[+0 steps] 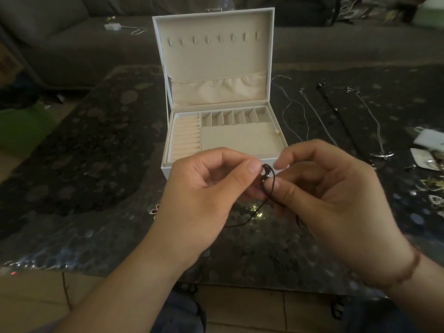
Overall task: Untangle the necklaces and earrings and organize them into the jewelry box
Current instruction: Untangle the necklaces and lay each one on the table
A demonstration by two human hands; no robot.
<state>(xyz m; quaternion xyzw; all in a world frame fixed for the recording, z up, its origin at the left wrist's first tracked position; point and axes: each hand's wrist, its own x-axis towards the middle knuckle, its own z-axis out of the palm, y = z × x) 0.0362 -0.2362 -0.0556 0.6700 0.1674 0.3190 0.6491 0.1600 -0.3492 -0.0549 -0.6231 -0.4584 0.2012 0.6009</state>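
Dark patterned glass table (101,145) in front of a grey sofa (60,44), with the white jewelry box (216,97) open, compartments bare, straightened necklaces (336,111) laid out to its right. Left hand (206,186) and right hand (331,188) both pinch a black cord necklace (268,175) at a small knot just in front of the box; best bet is to hold the knot steady with one hand and tease loops loose gently with the other, no yanking. No readable brands, labels or writing anywhere.

Tangled black cord necklace (267,179) pinched before the open white jewelry box (168,150); thin chains (319,116) lie right.
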